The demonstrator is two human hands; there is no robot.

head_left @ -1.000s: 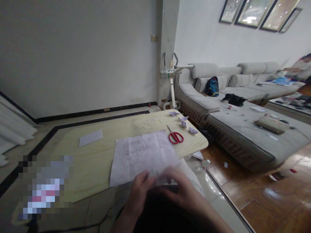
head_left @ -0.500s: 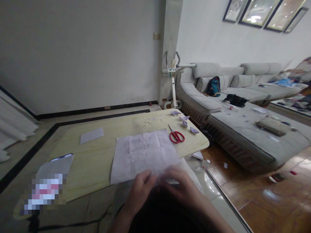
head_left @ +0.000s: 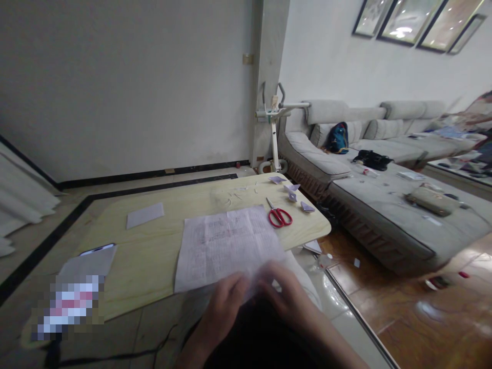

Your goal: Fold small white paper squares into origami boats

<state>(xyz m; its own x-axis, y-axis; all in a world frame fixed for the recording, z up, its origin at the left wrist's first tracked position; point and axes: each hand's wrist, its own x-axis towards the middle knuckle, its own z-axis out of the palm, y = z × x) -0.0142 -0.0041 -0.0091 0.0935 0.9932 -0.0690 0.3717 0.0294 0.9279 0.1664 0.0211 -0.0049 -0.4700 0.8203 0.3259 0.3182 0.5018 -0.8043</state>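
A large creased sheet of printed paper (head_left: 226,246) lies over the near edge of the pale wooden table (head_left: 154,261). My left hand (head_left: 226,297) is closed on the sheet's near edge, thumb on top. My right hand (head_left: 286,289) is curled at the sheet's near right corner, its fingertips blurred by motion and close to the left hand. Scissors with red handles (head_left: 274,209) lie just beyond the sheet's right corner. Several small folded paper pieces (head_left: 307,206) stand along the table's right end.
A folded paper (head_left: 145,215) and a grey sheet (head_left: 86,264) lie on the table's left part. Thin paper scraps (head_left: 234,196) are near the far edge. A grey sofa (head_left: 384,220) with bags stands at right, behind it a person's arm (head_left: 480,120) at the far right.
Both hands have shifted slightly at the sheet's near edge, the left a little downward. The sheet and scissors have stayed in place.
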